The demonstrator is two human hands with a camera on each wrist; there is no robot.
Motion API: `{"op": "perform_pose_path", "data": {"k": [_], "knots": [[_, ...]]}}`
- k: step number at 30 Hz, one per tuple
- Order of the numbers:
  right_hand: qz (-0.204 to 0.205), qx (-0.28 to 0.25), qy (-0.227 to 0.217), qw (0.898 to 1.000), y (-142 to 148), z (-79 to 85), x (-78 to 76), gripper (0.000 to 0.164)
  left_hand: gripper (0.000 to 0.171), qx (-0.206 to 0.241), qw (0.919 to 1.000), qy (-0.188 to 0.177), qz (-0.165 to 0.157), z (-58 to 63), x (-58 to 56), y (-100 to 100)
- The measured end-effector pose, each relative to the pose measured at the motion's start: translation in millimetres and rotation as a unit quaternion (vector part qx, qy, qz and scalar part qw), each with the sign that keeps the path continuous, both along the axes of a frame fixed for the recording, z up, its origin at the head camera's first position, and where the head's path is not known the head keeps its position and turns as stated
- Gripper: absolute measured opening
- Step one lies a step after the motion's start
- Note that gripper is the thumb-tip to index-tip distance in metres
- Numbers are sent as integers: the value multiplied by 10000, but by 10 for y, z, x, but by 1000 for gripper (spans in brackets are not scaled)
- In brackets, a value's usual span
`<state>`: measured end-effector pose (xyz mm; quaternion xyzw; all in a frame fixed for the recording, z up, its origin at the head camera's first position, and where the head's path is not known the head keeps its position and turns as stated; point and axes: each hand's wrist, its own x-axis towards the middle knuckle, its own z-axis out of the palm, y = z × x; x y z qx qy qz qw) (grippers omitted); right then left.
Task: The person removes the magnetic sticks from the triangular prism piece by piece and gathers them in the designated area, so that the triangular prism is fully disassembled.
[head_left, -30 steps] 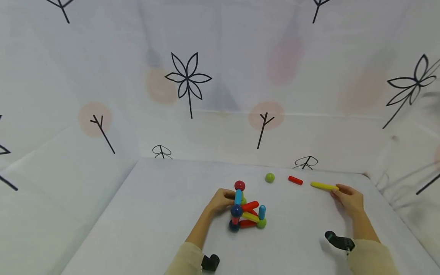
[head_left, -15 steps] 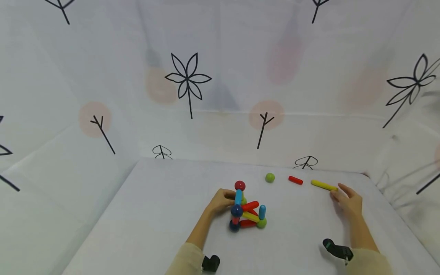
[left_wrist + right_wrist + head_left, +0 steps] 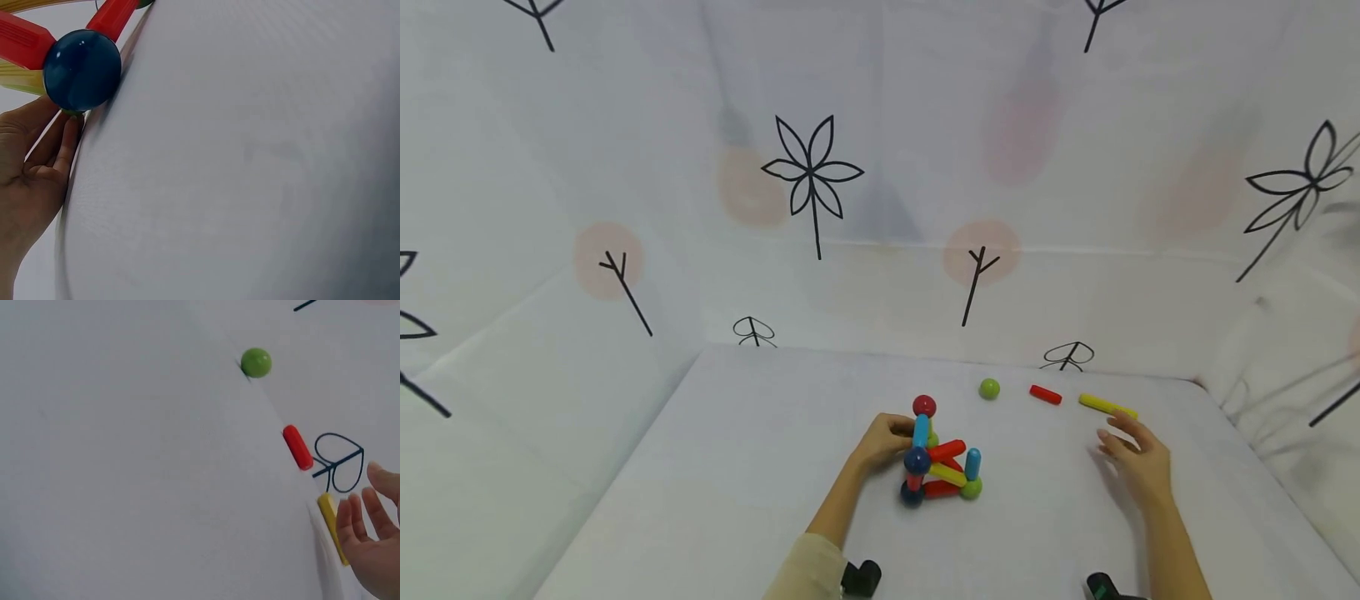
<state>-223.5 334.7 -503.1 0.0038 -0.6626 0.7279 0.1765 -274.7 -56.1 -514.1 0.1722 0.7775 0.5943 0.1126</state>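
Observation:
A magnetic ball-and-rod structure (image 3: pixel 945 475) stands on the table, built of red, yellow and light blue rods with dark blue, green and red balls. My left hand (image 3: pixel 880 442) holds it from the left, its fingertips partly hidden behind the light blue rod (image 3: pixel 921 431). In the left wrist view, the thumb and fingers of my left hand (image 3: pixel 34 162) reach in behind a dark blue ball (image 3: pixel 82 70). My right hand (image 3: pixel 1138 462) hovers with loose, parted fingers and nothing in them, just below the yellow rod (image 3: pixel 1103 404). In the right wrist view that hand (image 3: pixel 374 559) overlaps the yellow rod (image 3: pixel 332 526).
A short red rod (image 3: pixel 1045 395) and a green ball (image 3: pixel 989 389) lie in a row left of the yellow rod, toward the back of the white table (image 3: pixel 737 467). A patterned cloth (image 3: pixel 880 292) rises behind and at both sides.
My right hand has let go of the yellow rod and drawn back toward me and to the left. The rod stays nearly where it was. My left hand and the structure have hardly moved.

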Motion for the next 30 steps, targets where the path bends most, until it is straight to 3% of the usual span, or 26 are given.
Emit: {"op": "perform_pose_path", "data": {"k": [3,10,15,18,25,30], "knots": [[418,448,-33,9981,-91,24,72,34,26,-28,10000,3,4,8,8,9],[1093,1564,-266,9813,-309,87,171,42,27,59,10000,32,7,3,27,15],[1354,1798,-381,9736,-519,158,216,46,29,250,9995,189,-75,-23,27,6],[1448,2041,-396,9674,-653,213,247,45,30,315,9995,45,-31,-6,61,-7],[1735,2247,-444,9578,-969,329,296,46,36,395,9985,-342,134,92,195,-43],[2049,2221,-314,9527,-1134,355,312,45,37,721,9968,-268,213,181,291,-90]]}}
